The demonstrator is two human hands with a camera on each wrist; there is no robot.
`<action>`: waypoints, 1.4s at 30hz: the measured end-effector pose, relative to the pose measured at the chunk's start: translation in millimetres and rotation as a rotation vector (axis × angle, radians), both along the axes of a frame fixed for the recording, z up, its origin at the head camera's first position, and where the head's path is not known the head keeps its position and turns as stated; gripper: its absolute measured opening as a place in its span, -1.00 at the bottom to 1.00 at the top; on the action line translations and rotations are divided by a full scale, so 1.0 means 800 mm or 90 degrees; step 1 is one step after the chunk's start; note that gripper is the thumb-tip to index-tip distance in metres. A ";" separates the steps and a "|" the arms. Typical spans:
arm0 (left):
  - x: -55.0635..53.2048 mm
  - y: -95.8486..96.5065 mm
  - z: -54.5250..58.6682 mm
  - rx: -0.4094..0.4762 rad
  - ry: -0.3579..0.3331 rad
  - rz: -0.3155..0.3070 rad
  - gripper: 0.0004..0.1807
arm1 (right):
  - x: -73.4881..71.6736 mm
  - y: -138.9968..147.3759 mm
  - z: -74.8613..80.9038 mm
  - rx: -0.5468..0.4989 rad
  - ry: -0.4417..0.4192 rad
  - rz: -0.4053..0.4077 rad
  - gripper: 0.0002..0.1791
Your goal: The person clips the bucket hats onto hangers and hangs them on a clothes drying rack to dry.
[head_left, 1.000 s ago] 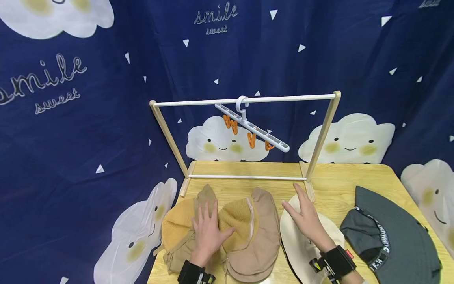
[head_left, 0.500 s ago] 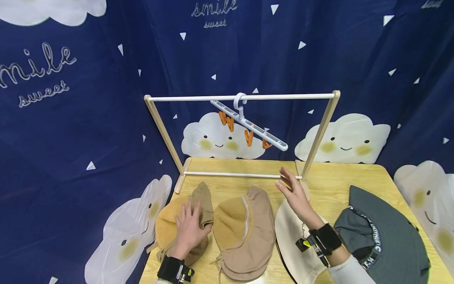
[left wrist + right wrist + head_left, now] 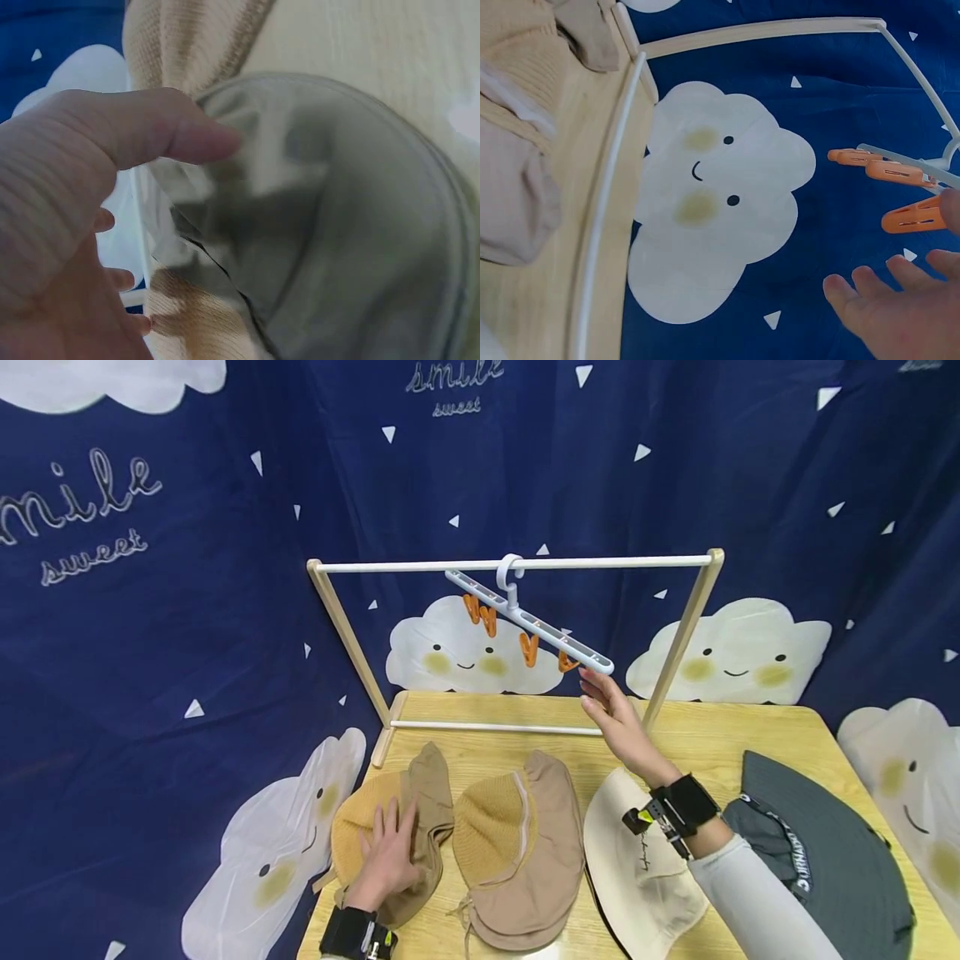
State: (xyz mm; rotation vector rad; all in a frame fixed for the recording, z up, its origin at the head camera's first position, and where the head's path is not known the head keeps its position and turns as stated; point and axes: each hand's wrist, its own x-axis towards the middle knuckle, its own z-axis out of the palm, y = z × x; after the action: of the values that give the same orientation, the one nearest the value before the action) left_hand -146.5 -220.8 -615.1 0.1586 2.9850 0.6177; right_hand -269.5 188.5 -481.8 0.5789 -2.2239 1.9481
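My left hand [image 3: 386, 864] is over the leftmost hat [image 3: 430, 789], which has an olive-brown brim and a yellow knitted part. In the left wrist view its thumb stretches across the hat's brim [image 3: 367, 202], fingers loosely spread. My right hand [image 3: 621, 725] is raised, fingers loosely extended, fingertips right at the low right end of a white hanger [image 3: 512, 610]. That hanger hooks over a rack's top bar [image 3: 420, 566] and carries several orange clips [image 3: 529, 650]. From the right wrist, the fingers appear just below an orange clip [image 3: 915, 217].
A yellow-and-tan hat [image 3: 551, 852] lies right of the left hand. Further right are a cream hat [image 3: 622, 860] and a dark grey hat [image 3: 840, 852]. The rack's wooden right post [image 3: 682, 639] stands close beside the right hand. A blue cloud-print curtain [image 3: 225, 610] hangs behind the table [image 3: 780, 727].
My right hand has risen from above the cream hat to the hanger's right end. The left hand has shifted left and down over the leftmost hat. The view has moved slightly.
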 end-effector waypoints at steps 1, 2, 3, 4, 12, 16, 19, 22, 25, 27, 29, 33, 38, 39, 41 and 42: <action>0.002 -0.003 -0.003 0.007 -0.007 0.000 0.31 | -0.005 0.000 0.003 0.000 0.000 0.001 -0.39; 0.003 -0.004 -0.004 0.011 -0.013 0.002 0.32 | -0.010 0.000 0.007 0.001 -0.003 0.001 -0.38; 0.004 -0.006 -0.006 0.011 -0.020 0.006 0.35 | -0.014 0.000 0.010 0.006 -0.006 0.004 -0.38; 0.004 -0.008 -0.009 0.005 -0.022 0.010 0.36 | -0.018 0.001 0.013 0.006 -0.007 0.009 -0.37; 0.010 -0.013 -0.026 0.006 0.006 0.063 0.39 | -0.031 0.006 0.023 -0.008 -0.002 0.058 -0.37; 0.016 -0.009 -0.034 -0.011 0.000 0.074 0.47 | -0.033 0.006 0.027 -0.003 0.013 0.069 -0.37; 0.019 -0.004 -0.039 -0.021 0.001 0.077 0.50 | -0.035 0.005 0.031 -0.004 0.032 0.077 -0.39; 0.022 -0.002 -0.043 -0.023 0.000 0.076 0.54 | -0.038 0.003 0.037 -0.009 0.044 0.084 -0.42; 0.027 -0.001 -0.048 -0.010 0.000 0.071 0.61 | -0.039 0.001 0.040 0.001 0.050 0.091 -0.45; 0.030 -0.001 -0.053 -0.002 -0.010 0.069 0.65 | -0.038 0.001 0.041 0.024 0.057 0.088 -0.47; 0.033 -0.003 -0.059 0.011 -0.008 0.066 0.65 | -0.037 0.001 0.042 0.066 0.069 0.075 -0.48; 0.036 -0.005 -0.068 -0.016 0.000 0.058 0.47 | -0.034 -0.001 0.045 0.129 0.073 0.048 -0.49; 0.032 0.004 -0.070 -0.068 -0.001 0.059 0.25 | -0.035 -0.010 0.047 0.109 0.037 0.070 -0.45; 0.031 0.008 -0.071 -0.069 0.001 0.061 0.22 | -0.036 -0.012 0.046 0.102 0.034 0.073 -0.45; 0.028 0.014 -0.074 -0.078 0.018 0.060 0.15 | -0.037 -0.015 0.046 0.095 0.034 0.076 -0.45; 0.027 0.017 -0.077 -0.086 0.032 0.059 0.13 | -0.038 -0.017 0.046 0.094 0.038 0.076 -0.45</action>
State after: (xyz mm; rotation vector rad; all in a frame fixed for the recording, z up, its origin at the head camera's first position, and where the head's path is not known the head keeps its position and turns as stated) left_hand -124.6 -207.1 -676.8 0.0261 3.0845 0.4256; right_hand -300.1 175.0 -445.3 0.7956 -2.3605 1.8012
